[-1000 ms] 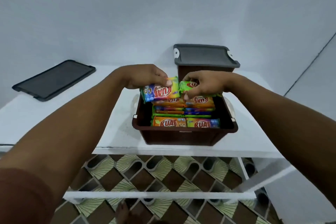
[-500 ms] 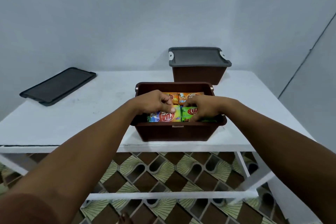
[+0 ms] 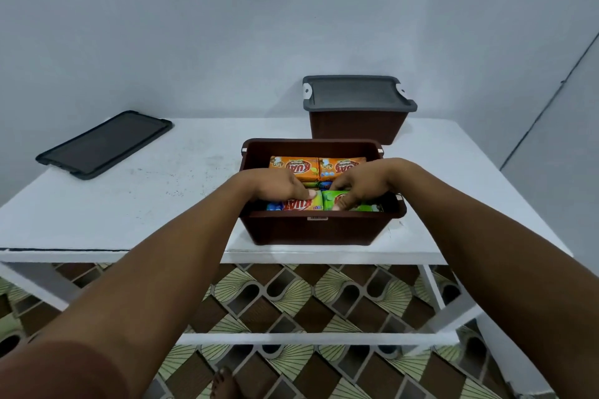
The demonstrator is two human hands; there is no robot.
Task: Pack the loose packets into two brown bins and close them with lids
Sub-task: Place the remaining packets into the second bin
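Observation:
An open brown bin [image 3: 319, 230] stands near the table's front edge, filled with colourful packets. Two orange packets [image 3: 316, 167] lie at its far side. My left hand [image 3: 278, 186] presses on a blue-and-orange packet [image 3: 296, 205] at the near side. Beside it, my right hand [image 3: 363, 183] holds a green packet [image 3: 330, 201] down in the bin. Behind stands a second brown bin [image 3: 356, 126], closed with a grey lid [image 3: 356, 94]. A loose dark grey lid [image 3: 105, 143] lies flat at the table's far left.
The white table [image 3: 155, 204] meets a pale wall at the back. Its front edge runs just below the open bin. Patterned floor tiles [image 3: 291, 298] and white table rails show beneath, with a bare foot [image 3: 223, 384] at the bottom.
Both hands have carried their packets from above the bin's far side down into its near side. The view has tilted, so the bins sit lower in the frame.

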